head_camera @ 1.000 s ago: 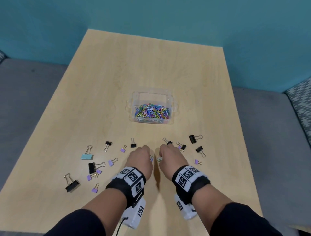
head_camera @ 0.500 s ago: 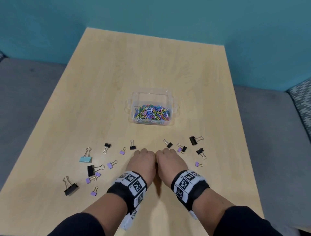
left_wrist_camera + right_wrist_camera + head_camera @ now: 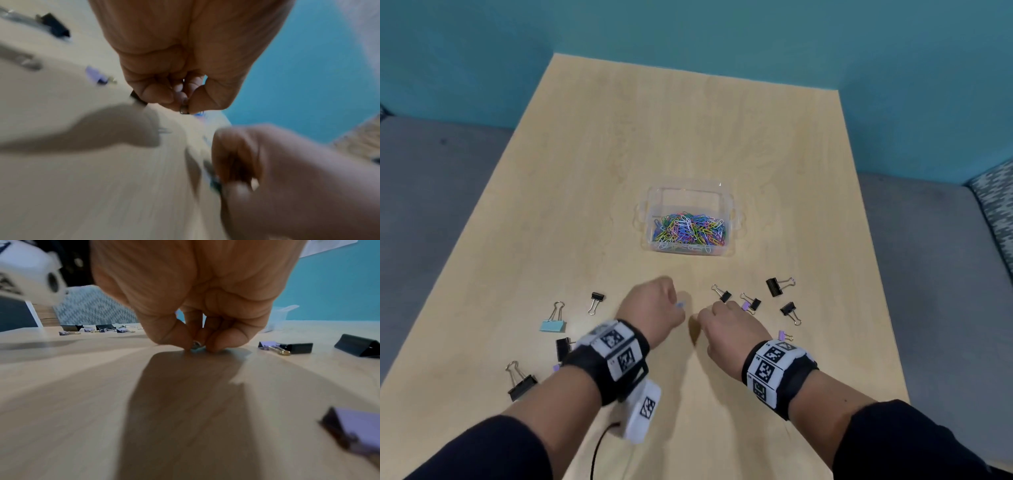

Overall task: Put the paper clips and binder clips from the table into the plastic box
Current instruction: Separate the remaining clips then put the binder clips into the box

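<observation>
The clear plastic box stands mid-table, with a heap of coloured paper clips inside it. My left hand hovers just above the table before the box, its fingers curled round small binder clips; a purple bit pokes out. To its right my right hand is down on the wood, fingertips pinching a small clip. Loose binder clips lie on both sides: light blue and black to the left, black and purple to the right.
The wooden table stretches bare beyond the box to a teal wall. Grey carpet lies on both sides, and a patterned seat sits at the far right. More black clips lie close to my right hand.
My hands, knuckle to knuckle half a second ago, have parted. The left one rose and moved forward-left, and the small black and purple clips near it no longer show. The right one shifted slightly right.
</observation>
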{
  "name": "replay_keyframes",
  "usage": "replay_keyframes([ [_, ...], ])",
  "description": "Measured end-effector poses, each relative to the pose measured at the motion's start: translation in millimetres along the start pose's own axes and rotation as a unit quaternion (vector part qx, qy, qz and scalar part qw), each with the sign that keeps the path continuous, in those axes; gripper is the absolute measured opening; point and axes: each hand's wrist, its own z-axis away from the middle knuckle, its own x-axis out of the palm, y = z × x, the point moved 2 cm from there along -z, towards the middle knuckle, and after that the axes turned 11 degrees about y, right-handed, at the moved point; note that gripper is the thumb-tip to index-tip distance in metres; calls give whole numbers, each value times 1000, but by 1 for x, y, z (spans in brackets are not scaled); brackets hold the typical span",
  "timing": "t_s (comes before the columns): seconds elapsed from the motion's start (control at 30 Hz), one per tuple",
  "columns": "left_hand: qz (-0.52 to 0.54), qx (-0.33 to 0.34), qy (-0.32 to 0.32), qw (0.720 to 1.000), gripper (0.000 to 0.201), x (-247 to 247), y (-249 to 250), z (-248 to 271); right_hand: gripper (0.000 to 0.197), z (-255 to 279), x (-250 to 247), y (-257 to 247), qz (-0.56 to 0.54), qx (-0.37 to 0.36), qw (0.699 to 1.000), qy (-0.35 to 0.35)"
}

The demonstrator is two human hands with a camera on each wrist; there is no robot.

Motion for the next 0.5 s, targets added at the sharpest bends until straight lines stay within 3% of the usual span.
replay_keyframes([
  [0.17,-11,60,77,995,9,-49,34,-62,34,-2,0,-1,-5,-13,1000,-22],
  [0.3,-27,90,80,992,6,-62,48,-93,35,-1,-1,-2,14,-33,999,-26],
  [0.4,30,74,112,990,12,-70,33,-94,24,1,-1,-2,19,-41,998,-39],
  [0.5,91,39,167,981,9,-85,0,-74,17,-6,-17,3,-30,10,999,-35],
])
